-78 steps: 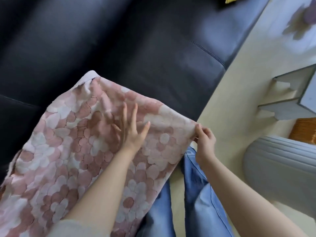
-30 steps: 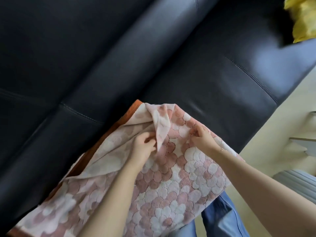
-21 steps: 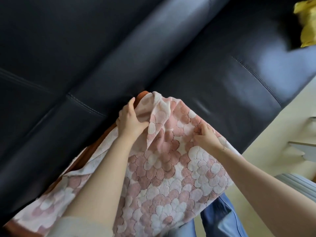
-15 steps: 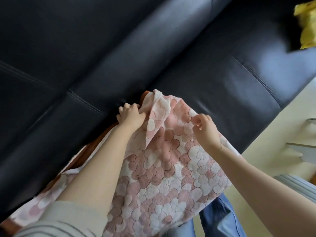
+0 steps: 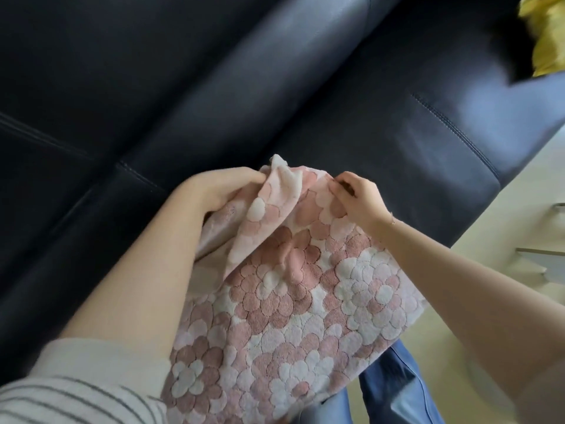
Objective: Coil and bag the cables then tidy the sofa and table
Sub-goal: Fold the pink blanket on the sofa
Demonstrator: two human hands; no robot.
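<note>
A pink and white flower-patterned blanket [image 5: 290,307] lies across the seat of the black leather sofa [image 5: 351,111] and hangs over my legs. My left hand [image 5: 220,191] grips the blanket's far left corner, fingers curled round a raised fold. My right hand [image 5: 356,200] pinches the far edge a little to the right. The two hands are close together at the blanket's top edge. No cables or bag are in view.
A yellow object [image 5: 547,35] sits on the sofa at the top right. Pale floor [image 5: 489,240] runs along the sofa's front edge, with grey shelf edges [image 5: 547,258] at the right. My blue jeans [image 5: 394,390] show below the blanket.
Earlier the blanket lay spread with my left palm flat on it. Both hands have since moved to its far edge and gathered it, coming closer together.
</note>
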